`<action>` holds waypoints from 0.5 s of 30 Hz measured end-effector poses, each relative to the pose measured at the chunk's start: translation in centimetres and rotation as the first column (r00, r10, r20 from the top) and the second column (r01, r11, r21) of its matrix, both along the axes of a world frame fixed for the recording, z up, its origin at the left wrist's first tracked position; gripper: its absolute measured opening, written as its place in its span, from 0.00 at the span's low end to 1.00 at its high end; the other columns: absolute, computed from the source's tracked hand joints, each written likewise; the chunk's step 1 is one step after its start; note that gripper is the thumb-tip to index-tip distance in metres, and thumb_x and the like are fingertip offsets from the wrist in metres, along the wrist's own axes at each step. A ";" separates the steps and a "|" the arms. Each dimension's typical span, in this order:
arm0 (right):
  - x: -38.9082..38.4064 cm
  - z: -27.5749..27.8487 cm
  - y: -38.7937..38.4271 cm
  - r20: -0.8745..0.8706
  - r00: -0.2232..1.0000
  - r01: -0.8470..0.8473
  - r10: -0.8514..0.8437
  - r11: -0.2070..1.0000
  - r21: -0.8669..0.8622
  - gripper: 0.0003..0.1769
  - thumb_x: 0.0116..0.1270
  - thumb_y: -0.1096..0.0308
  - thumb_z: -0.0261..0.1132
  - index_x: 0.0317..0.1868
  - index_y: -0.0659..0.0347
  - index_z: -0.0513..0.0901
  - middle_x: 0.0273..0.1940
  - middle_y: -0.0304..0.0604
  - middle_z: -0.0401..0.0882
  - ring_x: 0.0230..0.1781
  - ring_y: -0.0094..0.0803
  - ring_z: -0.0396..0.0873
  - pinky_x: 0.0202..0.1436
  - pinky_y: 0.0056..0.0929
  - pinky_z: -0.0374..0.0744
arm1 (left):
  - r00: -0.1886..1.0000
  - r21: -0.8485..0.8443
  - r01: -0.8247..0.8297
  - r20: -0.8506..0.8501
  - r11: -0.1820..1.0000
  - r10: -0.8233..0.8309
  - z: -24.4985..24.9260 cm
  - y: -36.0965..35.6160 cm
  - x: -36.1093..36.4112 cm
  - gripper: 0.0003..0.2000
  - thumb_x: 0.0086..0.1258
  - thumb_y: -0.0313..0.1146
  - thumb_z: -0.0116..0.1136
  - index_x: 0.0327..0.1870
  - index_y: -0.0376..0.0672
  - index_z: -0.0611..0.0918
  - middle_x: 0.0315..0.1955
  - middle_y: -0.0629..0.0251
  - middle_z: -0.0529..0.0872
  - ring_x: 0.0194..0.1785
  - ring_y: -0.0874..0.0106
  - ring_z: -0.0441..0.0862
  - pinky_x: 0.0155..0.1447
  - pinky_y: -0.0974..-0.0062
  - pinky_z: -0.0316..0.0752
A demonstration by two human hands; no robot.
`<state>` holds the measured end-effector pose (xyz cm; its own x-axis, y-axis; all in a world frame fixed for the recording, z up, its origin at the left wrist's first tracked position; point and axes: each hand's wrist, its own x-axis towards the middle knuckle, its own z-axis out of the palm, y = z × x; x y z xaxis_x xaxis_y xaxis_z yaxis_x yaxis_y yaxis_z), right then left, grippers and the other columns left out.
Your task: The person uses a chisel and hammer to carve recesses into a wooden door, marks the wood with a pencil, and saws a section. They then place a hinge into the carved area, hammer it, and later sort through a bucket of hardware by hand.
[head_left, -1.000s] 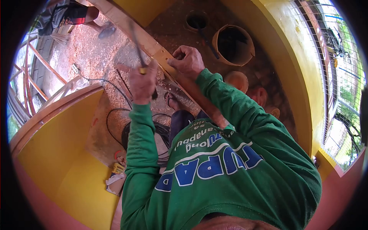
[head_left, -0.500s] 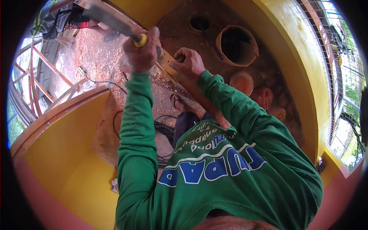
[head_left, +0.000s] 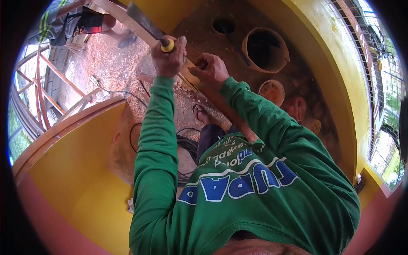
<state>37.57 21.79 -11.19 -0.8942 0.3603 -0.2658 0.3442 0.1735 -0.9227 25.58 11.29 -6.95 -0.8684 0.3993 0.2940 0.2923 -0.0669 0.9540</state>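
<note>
My left hand (head_left: pixel 169 59) is closed around the handle of a broad-bladed tool; its yellow handle end (head_left: pixel 167 45) shows above my fist. The grey blade (head_left: pixel 144 22) points up and left, beyond a long wooden board (head_left: pixel 191 77). That board runs diagonally from the upper left towards my body, beneath both hands. Close by on the right, my right hand (head_left: pixel 210 70) rests at the board with fingers curled in a pinch. Whatever may be between those fingers is hidden.
Wood shavings (head_left: pixel 110 55) cover the floor. Another person (head_left: pixel 78 21) is at the upper left. A large bucket (head_left: pixel 265 51) and smaller containers stand to the right. A cable (head_left: pixel 123 92) crosses the floor. Curved yellow walls (head_left: pixel 80 157) enclose both sides.
My left hand has shifted slightly right, closer to my right hand, and the blade has swung steeper and looks sharper. My right hand stays almost in place at the board.
</note>
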 end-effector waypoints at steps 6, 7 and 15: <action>-1.0 0.9 1.7 0.095 0.990 -0.106 0.105 0.994 -0.003 0.16 0.49 0.58 0.73 0.32 0.62 0.86 0.28 0.45 0.84 0.30 0.33 0.83 0.38 0.32 0.80 | 0.971 -0.484 -0.173 0.061 0.858 0.231 4.7 -4.2 -0.2 0.14 0.69 0.42 0.62 0.26 0.42 0.81 0.14 0.70 0.80 0.19 0.80 0.78 0.23 0.77 0.72; -1.0 1.2 2.1 0.112 0.986 -0.127 0.127 0.992 -0.007 0.15 0.49 0.58 0.72 0.31 0.62 0.87 0.28 0.46 0.84 0.30 0.34 0.84 0.39 0.32 0.80 | 0.967 -0.630 -0.163 0.053 0.760 0.251 4.6 -5.8 0.6 0.16 0.69 0.45 0.61 0.26 0.42 0.82 0.15 0.69 0.81 0.19 0.79 0.78 0.23 0.76 0.72; 0.4 3.1 2.1 0.071 0.981 -0.191 0.179 0.951 0.244 0.12 0.53 0.60 0.68 0.31 0.60 0.88 0.30 0.53 0.84 0.33 0.47 0.84 0.43 0.38 0.82 | 0.883 -0.733 0.046 0.348 0.678 0.316 -0.5 -4.8 7.5 0.19 0.63 0.46 0.65 0.30 0.32 0.85 0.22 0.60 0.86 0.24 0.68 0.83 0.33 0.68 0.75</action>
<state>38.02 23.94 -8.08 -0.9401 0.2496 -0.2324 0.3263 0.4601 -0.8258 33.13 6.48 -7.44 -0.8856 0.1912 -0.4233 -0.1915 0.6799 0.7078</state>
